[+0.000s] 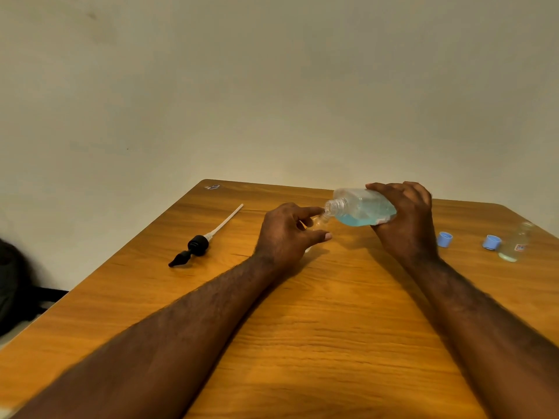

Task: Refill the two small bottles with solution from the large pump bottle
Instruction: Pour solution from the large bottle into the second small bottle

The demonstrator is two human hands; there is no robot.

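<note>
Label writing illegible on upright small clear bottle (pixel 515 246). Two blue caps (pixel 445 239), one black pump (pixel 198 245). Right hand (pixel 405 225) grasps tilted large blue-liquid bottle (pixel 363 207); left hand (pixel 284 237) grips second small bottle (pixel 321 220)

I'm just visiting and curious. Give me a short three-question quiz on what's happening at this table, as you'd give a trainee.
1. True or false: the pump lies on the table, apart from the large bottle.
2. Which hand tilts the large bottle toward the small bottle? A) left B) right
3. How many blue caps lie on the table?
Key: 1 true; 2 B, the right hand; 3 two.
</note>
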